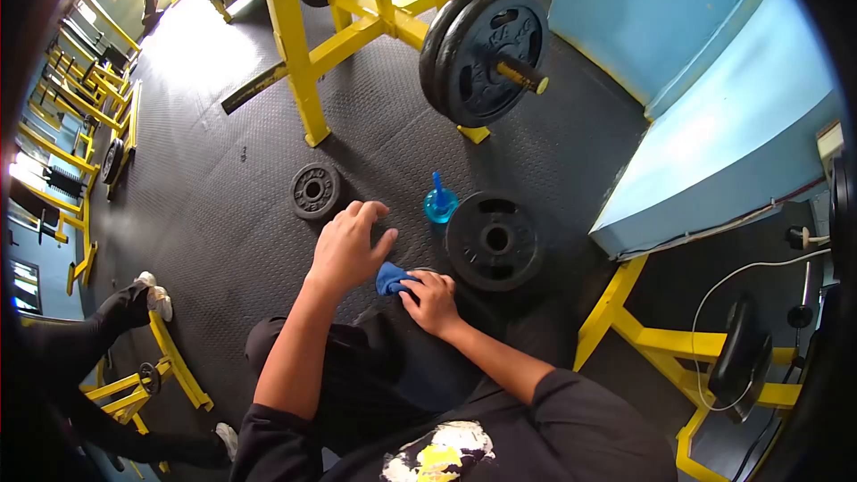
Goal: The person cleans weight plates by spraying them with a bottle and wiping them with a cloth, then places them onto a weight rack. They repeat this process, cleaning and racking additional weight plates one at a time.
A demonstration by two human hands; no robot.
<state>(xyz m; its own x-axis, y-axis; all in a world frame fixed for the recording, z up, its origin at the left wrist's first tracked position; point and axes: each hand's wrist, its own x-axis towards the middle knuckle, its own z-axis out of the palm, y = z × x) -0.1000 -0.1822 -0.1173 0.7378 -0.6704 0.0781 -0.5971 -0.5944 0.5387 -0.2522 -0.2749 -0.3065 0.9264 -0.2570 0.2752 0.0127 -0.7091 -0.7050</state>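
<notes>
My left hand (pixel 351 245) is raised over the floor with its fingers apart and nothing in them, just below a small black weight plate (pixel 315 206). A blue cloth (pixel 393 279) is gripped at the fingertips of my right hand (pixel 430 302). Part of a round object shows behind those fingers; most of it is hidden. To the right lies a large black weight plate (pixel 513 261) flat on the floor. A bottle of blue liquid (pixel 440 206) with a blue top stands between the two plates.
A yellow rack (pixel 302 54) holds black plates (pixel 496 55) on a bar ahead. Blue walls (pixel 723 98) rise at the right, above a yellow-framed machine (pixel 683 342) with a white cable. Another person's legs (pixel 107 326) reach in at the left, beside more yellow equipment.
</notes>
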